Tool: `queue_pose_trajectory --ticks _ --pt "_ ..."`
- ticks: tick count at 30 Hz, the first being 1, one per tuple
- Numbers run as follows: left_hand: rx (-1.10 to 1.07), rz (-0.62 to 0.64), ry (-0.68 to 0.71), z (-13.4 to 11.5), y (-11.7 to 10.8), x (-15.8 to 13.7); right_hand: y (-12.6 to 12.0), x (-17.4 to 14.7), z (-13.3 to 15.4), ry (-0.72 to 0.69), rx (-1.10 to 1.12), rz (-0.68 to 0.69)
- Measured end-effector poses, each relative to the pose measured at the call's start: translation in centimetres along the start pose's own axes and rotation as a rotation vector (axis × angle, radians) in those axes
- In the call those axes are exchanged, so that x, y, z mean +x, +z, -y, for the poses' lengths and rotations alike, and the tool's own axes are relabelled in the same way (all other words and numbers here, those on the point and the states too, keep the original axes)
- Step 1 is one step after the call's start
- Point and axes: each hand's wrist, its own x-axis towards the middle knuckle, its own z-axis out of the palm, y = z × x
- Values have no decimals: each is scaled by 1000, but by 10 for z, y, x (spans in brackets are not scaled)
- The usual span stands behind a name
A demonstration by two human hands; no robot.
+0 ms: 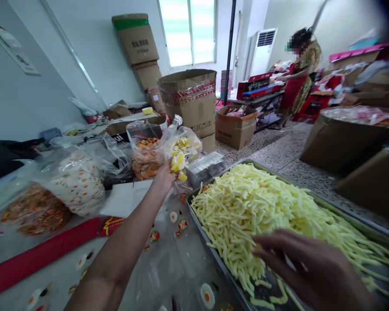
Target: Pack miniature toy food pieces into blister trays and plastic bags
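Observation:
My left hand (166,172) reaches forward, its fingers closed round a handful of yellow-and-white candies (178,163). Just behind it stands an opened clear bag (189,144) with similar yellow-and-white pieces inside. My right hand (301,259), a little blurred, hovers over the near side of a metal tray (199,220), fingers apart and nothing visible in them. Pale yellow candy strips (256,203) are heaped in that tray. On the table below my left arm lie clear plastic packets (168,255) and small candies, among them a fried-egg-shaped gummy (207,296).
Bags of egg-patterned gummies (79,181) and orange-brown candies (145,160) stand at left, beyond a long red strip (45,255). Clear plastic boxes (205,166) sit by the tray. Cardboard boxes (194,101) are stacked behind. A person (301,77) works at a far table.

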Motion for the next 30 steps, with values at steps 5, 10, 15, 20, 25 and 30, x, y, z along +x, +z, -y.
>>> queue_pose_trajectory --ticks 5,10,15,20,25,30 --pt "13 63 40 -2 -15 -52 29 80 9 388 497 201" --pt "-30 149 116 12 -14 -99 106 116 28 432 749 60" --pt "-105 148 208 13 -20 -136 148 127 61 357 890 -127" --pt "-207 130 282 -23 -70 -163 132 119 70 319 932 -58" --pt "-289 17 217 -37 -133 -190 111 125 40 204 205 506" --pt "-202 -101 108 -3 -162 -211 142 157 33 93 -266 820"
